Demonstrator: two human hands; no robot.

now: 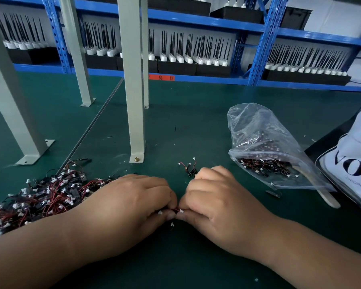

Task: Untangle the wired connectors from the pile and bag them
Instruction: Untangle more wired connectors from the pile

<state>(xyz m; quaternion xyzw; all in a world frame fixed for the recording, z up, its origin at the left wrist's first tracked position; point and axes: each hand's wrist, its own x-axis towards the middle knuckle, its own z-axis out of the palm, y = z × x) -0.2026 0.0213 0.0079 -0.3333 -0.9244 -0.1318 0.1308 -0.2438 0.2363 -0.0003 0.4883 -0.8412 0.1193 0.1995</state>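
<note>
A tangled pile of wired connectors (42, 197), red and black leads with white plugs, lies at the left on the green mat. My left hand (133, 203) and my right hand (215, 201) meet at the middle front, both pinching a small bunch of connectors (176, 210) between fingertips; white plugs stick out below the fingers. A few loose connectors (189, 166) lie just beyond my right hand. A clear zip bag (265, 147) with many connectors inside lies open to the right.
Grey metal posts (136, 113) bolted to the mat stand behind the hands. Blue shelving (258, 49) at the back holds trays of black-wired white parts. A white printed bag (354, 163) and a wooden stick (325, 195) lie at the right edge.
</note>
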